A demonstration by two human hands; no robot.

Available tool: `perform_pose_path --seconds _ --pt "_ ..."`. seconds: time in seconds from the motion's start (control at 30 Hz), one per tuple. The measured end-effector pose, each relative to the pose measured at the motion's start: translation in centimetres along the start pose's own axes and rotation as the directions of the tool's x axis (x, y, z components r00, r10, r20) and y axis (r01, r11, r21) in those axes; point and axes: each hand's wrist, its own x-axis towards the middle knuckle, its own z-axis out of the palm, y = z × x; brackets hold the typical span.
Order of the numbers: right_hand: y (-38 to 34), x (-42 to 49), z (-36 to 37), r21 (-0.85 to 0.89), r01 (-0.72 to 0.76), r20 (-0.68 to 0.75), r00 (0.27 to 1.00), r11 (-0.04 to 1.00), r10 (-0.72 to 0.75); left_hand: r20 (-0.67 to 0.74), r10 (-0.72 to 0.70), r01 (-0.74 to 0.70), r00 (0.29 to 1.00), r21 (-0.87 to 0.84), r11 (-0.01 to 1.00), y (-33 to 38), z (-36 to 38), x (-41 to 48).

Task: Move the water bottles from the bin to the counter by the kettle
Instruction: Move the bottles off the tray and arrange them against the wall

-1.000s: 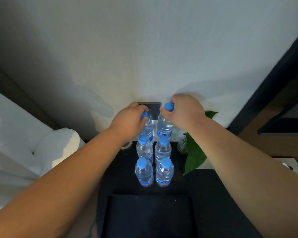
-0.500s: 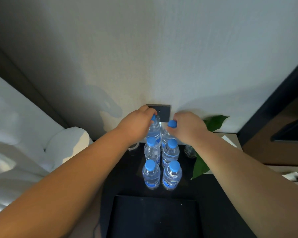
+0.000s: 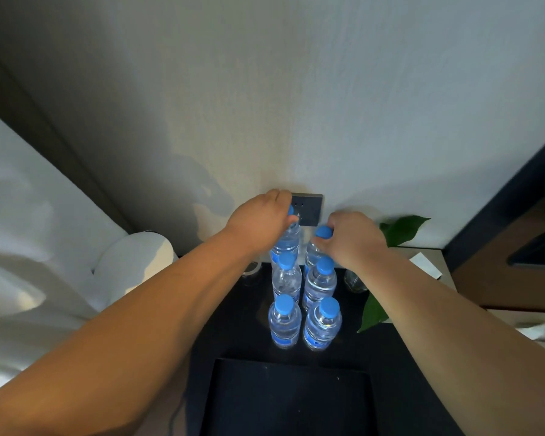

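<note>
Several clear water bottles with blue caps stand in two columns on a dark counter [image 3: 239, 316]. My left hand [image 3: 258, 225] grips the top of the back left bottle [image 3: 286, 245] close to the wall. My right hand [image 3: 353, 240] holds the back right bottle [image 3: 312, 253] by its neck, its blue cap showing past my fingers. In front stand the middle pair [image 3: 285, 280] [image 3: 320, 284] and the near pair [image 3: 284, 322] [image 3: 323, 325]. No kettle or bin can be made out.
A dark wall socket [image 3: 309, 210] sits just behind the bottles. A green leafy plant [image 3: 400, 229] and a small glass [image 3: 354, 281] stand to the right. A black tray or box [image 3: 290, 398] lies near me. White bedding [image 3: 44, 262] fills the left.
Both hands moved down and toward the wall with the two back bottles; the right bottle sank lower. The camera view shifted, so everything sits a bit lower in frame.
</note>
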Motion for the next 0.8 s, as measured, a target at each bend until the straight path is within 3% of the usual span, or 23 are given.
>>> perform_pose_path --seconds 0.23,0.5,0.8 --pt "-0.1 0.1 -1.8 0.044 0.035 -0.087 0.996 0.998 -0.031 0.032 -0.019 0.020 0.999 -0.026 0.999 0.3 0.0 0.4" --pt "-0.2 -0.3 -1.0 0.039 0.056 -0.055 0.997 0.998 -0.053 0.182 -0.042 0.036 0.982 0.037 0.999 1.0 1.3 0.6" --pt "0.1 -0.3 0.5 -0.022 0.048 -0.054 0.997 0.999 -0.049 0.263 -0.125 0.136 0.957 -0.026 0.990 1.2 3.4 0.6"
